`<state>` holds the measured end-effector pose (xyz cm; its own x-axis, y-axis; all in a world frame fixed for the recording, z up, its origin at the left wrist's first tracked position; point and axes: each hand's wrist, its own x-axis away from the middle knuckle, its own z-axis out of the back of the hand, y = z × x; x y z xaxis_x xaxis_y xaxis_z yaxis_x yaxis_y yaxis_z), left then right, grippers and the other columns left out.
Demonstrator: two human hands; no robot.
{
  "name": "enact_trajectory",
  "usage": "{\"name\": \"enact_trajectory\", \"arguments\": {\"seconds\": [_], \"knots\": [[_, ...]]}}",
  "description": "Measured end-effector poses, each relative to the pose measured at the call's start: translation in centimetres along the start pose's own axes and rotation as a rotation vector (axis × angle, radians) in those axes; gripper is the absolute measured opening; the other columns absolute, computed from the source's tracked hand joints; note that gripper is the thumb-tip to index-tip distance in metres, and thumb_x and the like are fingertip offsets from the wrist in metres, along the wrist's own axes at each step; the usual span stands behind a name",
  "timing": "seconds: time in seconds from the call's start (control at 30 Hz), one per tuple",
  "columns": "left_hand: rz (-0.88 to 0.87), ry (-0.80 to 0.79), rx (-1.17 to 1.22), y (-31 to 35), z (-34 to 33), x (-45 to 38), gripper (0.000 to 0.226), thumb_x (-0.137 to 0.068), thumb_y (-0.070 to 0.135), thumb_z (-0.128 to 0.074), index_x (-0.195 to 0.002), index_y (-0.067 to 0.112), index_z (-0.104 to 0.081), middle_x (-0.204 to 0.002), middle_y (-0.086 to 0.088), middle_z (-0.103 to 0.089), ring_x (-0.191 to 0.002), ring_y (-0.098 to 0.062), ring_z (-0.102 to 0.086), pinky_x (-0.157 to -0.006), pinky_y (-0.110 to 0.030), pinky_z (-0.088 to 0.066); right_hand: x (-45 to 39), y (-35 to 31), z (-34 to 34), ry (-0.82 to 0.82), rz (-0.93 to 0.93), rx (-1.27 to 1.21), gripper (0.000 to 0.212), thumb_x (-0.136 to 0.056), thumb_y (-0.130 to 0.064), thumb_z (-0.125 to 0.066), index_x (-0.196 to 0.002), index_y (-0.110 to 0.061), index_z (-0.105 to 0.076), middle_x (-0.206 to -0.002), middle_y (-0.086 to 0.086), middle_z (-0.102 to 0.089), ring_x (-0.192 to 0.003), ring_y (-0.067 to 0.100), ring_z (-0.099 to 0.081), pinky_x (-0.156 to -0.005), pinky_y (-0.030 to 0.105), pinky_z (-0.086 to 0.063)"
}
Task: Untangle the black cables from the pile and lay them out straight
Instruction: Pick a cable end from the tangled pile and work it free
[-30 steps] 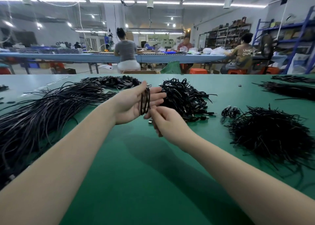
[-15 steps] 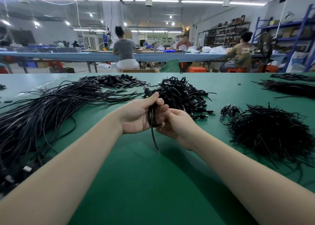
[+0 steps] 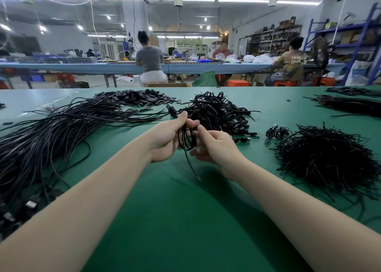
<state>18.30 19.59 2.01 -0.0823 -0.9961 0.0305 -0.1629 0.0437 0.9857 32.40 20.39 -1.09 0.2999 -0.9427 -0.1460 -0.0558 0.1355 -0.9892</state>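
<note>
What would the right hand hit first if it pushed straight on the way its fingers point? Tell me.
The right hand points up-left at the coiled black cable gripped in the left hand; it would likely meet that coil first, then the left palm. The gap looks small, though depth is unclear.

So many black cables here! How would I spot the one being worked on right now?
Start at the green table and find the two bare arms reaching to its middle. The left hand grips one looped cable; the right hand touches it. Unlike the piles, it is off the table, one loose end dangling.
</note>
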Motion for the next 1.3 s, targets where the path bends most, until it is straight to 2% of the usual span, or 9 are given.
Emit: {"name": "enact_trajectory", "arguments": {"seconds": [0.17, 0.43, 0.6, 0.83, 0.93, 1.03, 1.13, 1.2, 1.3], "knots": [[-0.043, 0.044, -0.036, -0.4, -0.7, 0.0, 0.036, -0.101, 0.035, -0.041, -0.078, 0.012, -0.058, -0.083, -0.002, -0.063, -0.084, -0.022, -0.053, -0.085, -0.037, -0.040, 0.4, 0.2, -0.9, -0.210, 0.004, 0.121, 0.030, -0.090, -0.049, -0.058, -0.092, -0.020, -0.060, -0.076, -0.013, -0.063, -0.062, 0.010, -0.064, -0.065, 0.028, -0.050], [-0.007, 0.078, -0.127, -0.6, -0.8, 0.1, 0.036, -0.099, 0.037, -0.045, -0.076, 0.015, -0.060, -0.076, 0.001, -0.060, -0.073, -0.013, -0.055, -0.079, -0.028, -0.045, 0.8, 0.1, -1.2, -0.189, 0.150, 0.434, 0.020, -0.095, -0.033, -0.057, -0.095, -0.013, -0.053, -0.066, -0.002, -0.051, -0.059, 0.015, -0.051, -0.058, 0.031, -0.044], [0.011, 0.092, -0.104, -1.0, -0.9, -0.1, 0.036, -0.100, 0.040, -0.044, -0.075, 0.019, -0.059, -0.072, 0.006, -0.061, -0.059, -0.007, -0.052, -0.066, -0.023, -0.039, 0.4, -0.1, -1.1, -0.124, 0.195, 0.802, 0.038, -0.100, -0.035, -0.042, -0.129, -0.009, -0.044, -0.111, 0.013, -0.063, -0.092, 0.027, -0.057, -0.073, 0.031, -0.041], [0.072, 0.280, -0.039, -2.7, -1.4, -0.5, 0.036, -0.089, 0.048, -0.060, -0.098, 0.014, -0.067, -0.094, 0.001, -0.070, -0.076, -0.012, -0.066, -0.073, -0.027, -0.049, -0.4, 0.7, 0.8, 0.069, 0.116, 1.303, 0.010, -0.101, -0.018, -0.034, -0.099, -0.013, -0.043, -0.109, 0.013, -0.060, -0.089, 0.034, -0.057, -0.067, 0.035, -0.037], [-0.315, 0.533, -0.633, -4.0, 0.0, -0.7, 0.064, -0.090, 0.039, -0.063, -0.141, 0.008, -0.039, -0.130, -0.008, -0.055, -0.116, -0.020, -0.054, -0.094, -0.033, -0.043, -1.0, 0.2, 2.0, 0.015, 0.031, 1.316, 0.018, -0.103, -0.025, -0.030, -0.091, -0.014, -0.037, -0.106, 0.015, -0.060, -0.081, 0.030, -0.049, -0.069, 0.036, -0.039], [-0.751, 0.384, -1.695, -5.0, 0.6, -0.6, 0.073, -0.088, 0.027, -0.065, -0.150, 0.022, -0.026, -0.148, -0.003, -0.039, -0.135, -0.023, -0.037, -0.104, -0.040, -0.034, -1.7, -0.8, 2.4, -0.204, 0.060, 1.447, 0.022, -0.104, -0.026, -0.029, -0.103, -0.011, -0.045, -0.113, 0.017, -0.058, -0.092, 0.034, -0.054, -0.075, 0.035, -0.039], [-0.994, 0.343, -1.803, -5.3, -0.7, -0.5, 0.029, -0.081, 0.019, -0.071, -0.109, 0.013, -0.065, -0.099, -0.003, -0.067, -0.090, -0.023, -0.067, -0.073, -0.035, -0.050, -1.5, -2.8, 2.7, -0.380, 0.080, 1.516, 0.025, -0.103, -0.018, -0.030, -0.113, -0.005, -0.049, -0.103, 0.013, -0.057, -0.085, 0.030, -0.052, -0.069, 0.033, -0.038], [-1.073, 0.393, -1.828, -4.7, -1.3, -0.3, 0.010, -0.080, 0.017, -0.072, -0.086, 0.012, -0.065, -0.076, -0.001, -0.063, -0.065, -0.021, -0.064, -0.057, -0.033, -0.047, -1.0, -4.4, 3.4, -0.460, 0.122, 1.531, 0.024, -0.103, -0.017, -0.030, -0.103, -0.006, -0.051, -0.092, 0.011, -0.056, -0.080, 0.027, -0.049, -0.067, 0.034, -0.038], [-1.116, 0.446, -1.890, -4.4, -2.2, -0.2, 0.016, -0.071, 0.013, -0.077, -0.071, 0.013, -0.061, -0.058, 0.000, -0.054, -0.043, -0.019, -0.053, -0.044, -0.029, -0.037, -0.3, -6.0, 4.4, -0.522, 0.113, 1.512, 0.027, -0.104, -0.030, -0.032, -0.092, -0.011, -0.047, -0.086, 0.005, -0.056, -0.079, 0.025, -0.048, -0.067, 0.032, -0.034]]}}
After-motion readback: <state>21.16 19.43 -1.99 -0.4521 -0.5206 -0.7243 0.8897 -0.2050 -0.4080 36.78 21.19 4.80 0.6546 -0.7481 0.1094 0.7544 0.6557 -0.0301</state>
